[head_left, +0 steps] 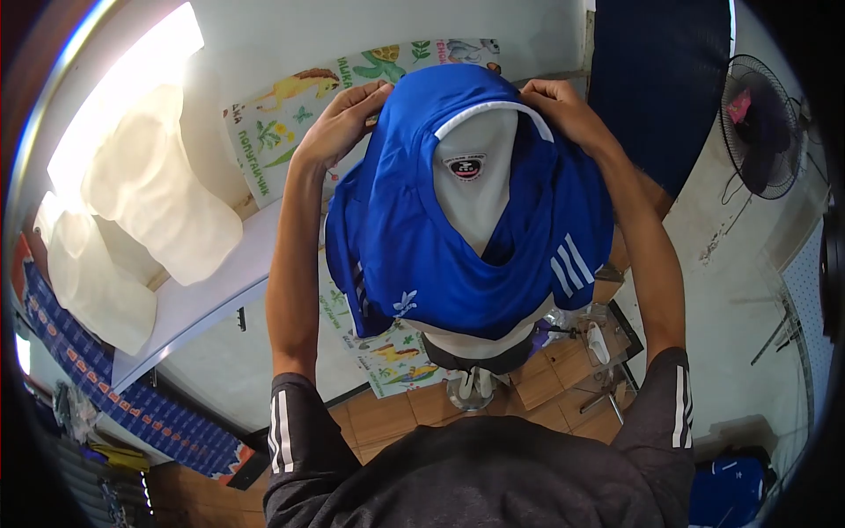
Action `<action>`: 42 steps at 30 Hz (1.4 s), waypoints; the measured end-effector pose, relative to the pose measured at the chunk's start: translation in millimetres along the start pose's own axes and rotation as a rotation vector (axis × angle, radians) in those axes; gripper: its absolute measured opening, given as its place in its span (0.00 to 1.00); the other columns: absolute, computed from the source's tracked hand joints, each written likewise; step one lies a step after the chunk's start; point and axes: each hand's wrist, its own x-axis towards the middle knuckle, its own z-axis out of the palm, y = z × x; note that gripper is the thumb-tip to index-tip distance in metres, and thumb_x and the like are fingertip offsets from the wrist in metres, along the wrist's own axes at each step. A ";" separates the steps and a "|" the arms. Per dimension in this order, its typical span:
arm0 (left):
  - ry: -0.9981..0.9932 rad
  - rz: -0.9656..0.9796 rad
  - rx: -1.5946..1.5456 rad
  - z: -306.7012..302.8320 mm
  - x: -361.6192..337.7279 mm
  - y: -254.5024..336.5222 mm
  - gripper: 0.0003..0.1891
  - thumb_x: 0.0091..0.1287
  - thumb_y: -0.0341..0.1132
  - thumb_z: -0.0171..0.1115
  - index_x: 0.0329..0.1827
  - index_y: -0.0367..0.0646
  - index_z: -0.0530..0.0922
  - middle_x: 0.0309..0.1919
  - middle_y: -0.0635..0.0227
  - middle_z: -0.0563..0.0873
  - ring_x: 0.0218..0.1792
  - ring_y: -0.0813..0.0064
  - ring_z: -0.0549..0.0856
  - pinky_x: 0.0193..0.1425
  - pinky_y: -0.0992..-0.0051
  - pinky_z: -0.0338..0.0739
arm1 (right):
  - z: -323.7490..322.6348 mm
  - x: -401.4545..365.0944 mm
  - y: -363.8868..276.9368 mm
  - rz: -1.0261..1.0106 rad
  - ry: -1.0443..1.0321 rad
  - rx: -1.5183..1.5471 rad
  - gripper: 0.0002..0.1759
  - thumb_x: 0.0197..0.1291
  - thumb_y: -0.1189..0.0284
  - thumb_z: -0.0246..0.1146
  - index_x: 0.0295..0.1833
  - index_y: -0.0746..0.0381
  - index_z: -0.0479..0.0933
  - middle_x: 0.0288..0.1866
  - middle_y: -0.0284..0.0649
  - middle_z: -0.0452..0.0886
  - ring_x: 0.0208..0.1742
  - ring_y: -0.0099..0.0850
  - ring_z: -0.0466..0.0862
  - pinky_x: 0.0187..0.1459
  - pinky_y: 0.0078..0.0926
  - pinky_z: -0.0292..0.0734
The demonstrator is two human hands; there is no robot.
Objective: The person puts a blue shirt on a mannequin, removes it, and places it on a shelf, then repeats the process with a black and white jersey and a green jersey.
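A shiny blue short-sleeved T-shirt [378,229], with white stripes on the sleeves and a small white chest logo, hangs over a pale mannequin torso [480,202]. Its neckline gapes, showing the torso's front and a small dark round label [465,166]. My left hand [348,123] has its fingers bent on the shirt's far left edge. Across from it, my right hand [568,114] pinches the cloth by the white collar trim [493,106]. Both sets of fingertips are partly hidden by fabric. The mannequin stands on a metal base [471,390].
Translucent white torso forms [163,194] stand on a shelf [198,286] at left. An animal-picture poster [282,114] lies behind the mannequin. A fan [761,128] hangs on the right wall. Below right is a small glass-topped stand [616,339]. A blue bag [726,493] sits at lower right.
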 end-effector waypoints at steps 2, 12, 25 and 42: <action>-0.040 0.114 0.021 -10.8 11.7 -13.6 0.26 0.78 0.53 0.52 0.60 0.36 0.79 0.56 0.62 0.84 0.59 0.75 0.80 0.65 0.68 0.72 | 2.5 2.2 -3.5 0.026 0.015 0.004 0.15 0.70 0.61 0.59 0.39 0.62 0.83 0.31 0.29 0.81 0.34 0.16 0.77 0.40 0.16 0.73; -0.066 0.097 0.695 -24.7 39.4 -90.5 0.22 0.68 0.49 0.62 0.47 0.34 0.86 0.43 0.43 0.88 0.48 0.50 0.88 0.52 0.60 0.80 | 0.7 3.9 19.5 0.192 -0.060 -0.609 0.18 0.57 0.60 0.69 0.40 0.66 0.86 0.36 0.46 0.88 0.42 0.35 0.87 0.47 0.32 0.80; 0.410 0.158 0.647 12.7 -192.2 -59.5 0.42 0.49 0.60 0.80 0.51 0.31 0.72 0.43 0.52 0.79 0.47 0.55 0.82 0.54 0.60 0.77 | 15.5 -54.8 -92.7 -0.275 0.434 -0.342 0.19 0.64 0.57 0.69 0.47 0.63 0.83 0.41 0.41 0.88 0.46 0.34 0.88 0.50 0.33 0.80; -0.137 0.313 -0.817 -25.3 -177.3 27.0 0.34 0.79 0.55 0.47 0.69 0.29 0.71 0.59 0.58 0.83 0.61 0.71 0.81 0.64 0.70 0.77 | 149.5 -32.3 -190.3 -0.604 -0.107 -0.554 0.19 0.55 0.68 0.69 0.51 0.66 0.80 0.42 0.54 0.85 0.50 0.49 0.86 0.64 0.53 0.71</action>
